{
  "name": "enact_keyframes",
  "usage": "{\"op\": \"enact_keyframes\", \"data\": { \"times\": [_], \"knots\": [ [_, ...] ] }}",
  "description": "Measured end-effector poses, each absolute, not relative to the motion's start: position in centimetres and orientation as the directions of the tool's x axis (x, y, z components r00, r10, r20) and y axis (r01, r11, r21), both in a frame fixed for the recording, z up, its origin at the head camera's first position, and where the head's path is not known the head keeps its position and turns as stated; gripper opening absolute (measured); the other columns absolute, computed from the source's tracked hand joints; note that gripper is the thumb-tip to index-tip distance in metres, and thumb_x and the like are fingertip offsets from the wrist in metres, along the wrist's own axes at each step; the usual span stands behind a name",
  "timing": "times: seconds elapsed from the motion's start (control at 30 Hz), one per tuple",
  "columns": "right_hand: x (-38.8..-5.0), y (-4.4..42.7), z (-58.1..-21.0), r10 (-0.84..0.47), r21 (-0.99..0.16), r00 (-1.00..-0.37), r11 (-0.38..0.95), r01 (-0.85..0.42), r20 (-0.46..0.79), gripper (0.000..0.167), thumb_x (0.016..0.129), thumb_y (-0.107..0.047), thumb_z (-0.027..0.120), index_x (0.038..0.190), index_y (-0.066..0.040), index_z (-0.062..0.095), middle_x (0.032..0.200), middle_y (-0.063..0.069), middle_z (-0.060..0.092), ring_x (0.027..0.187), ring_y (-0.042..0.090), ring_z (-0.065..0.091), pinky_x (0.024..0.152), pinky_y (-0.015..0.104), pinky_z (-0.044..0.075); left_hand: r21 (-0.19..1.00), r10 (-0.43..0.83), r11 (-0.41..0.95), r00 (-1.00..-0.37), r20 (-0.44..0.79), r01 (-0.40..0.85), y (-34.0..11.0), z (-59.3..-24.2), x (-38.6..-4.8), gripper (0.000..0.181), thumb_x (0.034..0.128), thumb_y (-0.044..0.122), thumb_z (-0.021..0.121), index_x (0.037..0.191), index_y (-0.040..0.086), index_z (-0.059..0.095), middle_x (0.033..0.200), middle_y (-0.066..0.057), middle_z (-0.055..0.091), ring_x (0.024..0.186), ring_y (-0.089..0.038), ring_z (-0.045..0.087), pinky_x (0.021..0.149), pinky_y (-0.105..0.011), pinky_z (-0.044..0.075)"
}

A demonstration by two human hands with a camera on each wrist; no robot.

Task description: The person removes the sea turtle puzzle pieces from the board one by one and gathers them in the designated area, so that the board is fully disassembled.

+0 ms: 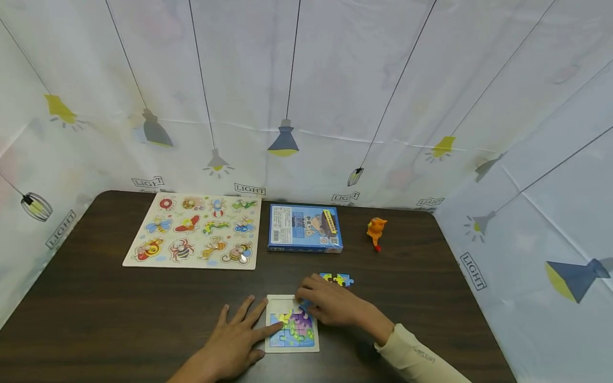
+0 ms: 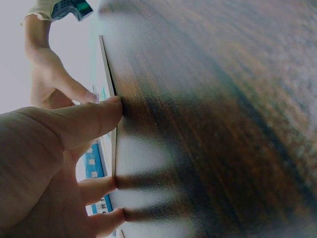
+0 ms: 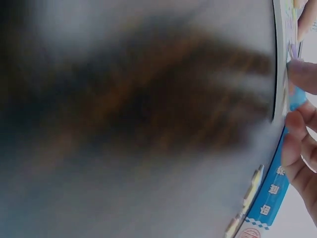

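Note:
A small jigsaw puzzle [image 1: 293, 336], partly filled with blue, purple, yellow and green pieces, lies in a pale frame [image 1: 316, 348] near the table's front. Spread flat at its left is my left hand [image 1: 232, 340]; one finger reaches over the pieces and another fingertip is at the frame's left edge. My right hand [image 1: 335, 303] is over the frame's upper right and pinches a blue puzzle piece [image 3: 297, 98] between thumb and finger. Just beyond that hand lie loose puzzle pieces [image 1: 342, 279], partly hidden by it in the head view.
Behind, a blue box [image 1: 305, 229] lies on the dark table [image 1: 191, 298]. Left of it is a large board [image 1: 196, 231] with insect pictures. An orange animal figurine [image 1: 376, 230] stands at the right. A lamp-printed curtain [image 1: 316, 106] borders the table's back.

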State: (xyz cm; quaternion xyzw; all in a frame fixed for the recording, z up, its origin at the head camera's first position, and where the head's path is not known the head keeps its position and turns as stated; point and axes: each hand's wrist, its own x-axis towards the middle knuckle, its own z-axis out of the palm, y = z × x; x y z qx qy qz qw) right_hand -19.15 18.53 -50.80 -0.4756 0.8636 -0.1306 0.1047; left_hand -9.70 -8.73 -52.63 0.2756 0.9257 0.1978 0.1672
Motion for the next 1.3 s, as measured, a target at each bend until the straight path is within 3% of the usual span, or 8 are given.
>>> {"op": "enact_keyframes", "data": {
  "times": [0.2,0.3,0.4,0.5,0.8,1.07,1.3],
  "knots": [
    [-18.7,18.5,-50.6,-0.796,-0.488,-0.601,0.498,-0.717,0.07,0.019,0.097,0.0,0.066,0.111,-0.012,0.071,0.107,-0.003,0.06,0.095,0.009,0.055,0.082,0.026,0.051,0.455,0.572,0.771,-0.798,-0.189,0.445,-9.0,-52.6,-9.5,0.059,0.0952,0.039,0.072,0.15,0.044,0.05,0.167,-0.011,0.026,0.151,-0.047,0.02,0.105,-0.084,0.018],
    [-19.1,19.9,-49.5,-0.724,-0.572,-0.677,0.503,-0.648,0.131,0.019,0.095,0.003,0.067,0.109,-0.008,0.072,0.105,-0.001,0.065,0.091,0.009,0.06,0.076,0.028,0.055,0.456,0.574,0.77,-0.797,-0.189,0.446,-8.9,-52.6,-9.6,0.059,0.0955,0.039,0.071,0.15,0.045,0.049,0.168,-0.011,0.025,0.151,-0.047,0.02,0.105,-0.085,0.018],
    [-20.3,22.7,-47.9,-0.625,-0.609,-0.771,0.567,-0.555,0.122,0.016,0.092,0.003,0.07,0.105,-0.007,0.073,0.1,0.0,0.069,0.086,0.011,0.061,0.073,0.029,0.056,0.46,0.576,0.767,-0.796,-0.186,0.447,-8.8,-52.6,-9.7,0.059,0.0958,0.038,0.071,0.151,0.044,0.049,0.168,-0.011,0.025,0.151,-0.046,0.02,0.105,-0.085,0.017],
    [-21.8,26.0,-46.9,-0.561,-0.609,-0.826,0.639,-0.471,0.051,0.012,0.094,0.001,0.07,0.103,-0.006,0.074,0.097,0.002,0.069,0.083,0.011,0.059,0.07,0.029,0.053,0.454,0.572,0.77,-0.801,-0.177,0.449,-8.8,-52.6,-9.6,0.059,0.0954,0.038,0.071,0.15,0.043,0.05,0.168,-0.012,0.025,0.151,-0.046,0.02,0.105,-0.084,0.018],
    [-24.4,30.3,-48.6,-0.605,-0.604,-0.779,0.687,-0.404,-0.166,0.012,0.092,0.006,0.069,0.1,-0.003,0.072,0.087,0.003,0.066,0.074,0.011,0.056,0.064,0.027,0.049,0.458,0.581,0.761,-0.797,-0.166,0.459,-8.8,-52.6,-9.5,0.06,0.0955,0.037,0.072,0.151,0.043,0.05,0.167,-0.012,0.027,0.151,-0.047,0.021,0.105,-0.084,0.018],
    [-24.4,29.8,-50.3,-0.6,-0.497,-0.791,0.725,-0.476,-0.118,0.014,0.09,0.008,0.069,0.098,-0.004,0.07,0.09,0.002,0.063,0.078,0.012,0.058,0.068,0.03,0.052,0.464,0.58,0.759,-0.799,-0.161,0.457,-8.8,-52.5,-9.4,0.059,0.0955,0.036,0.072,0.15,0.042,0.051,0.167,-0.012,0.027,0.151,-0.047,0.022,0.105,-0.084,0.019],
    [-24.3,29.2,-50.9,-0.583,-0.486,-0.805,0.737,-0.47,-0.106,0.018,0.088,0.011,0.069,0.1,-0.003,0.067,0.089,0.003,0.064,0.077,0.011,0.056,0.067,0.031,0.052,0.468,0.579,0.761,-0.797,-0.175,0.45,-8.9,-52.5,-9.5,0.06,0.0952,0.036,0.072,0.151,0.042,0.05,0.167,-0.012,0.026,0.151,-0.047,0.021,0.105,-0.085,0.018]
  ]
}}
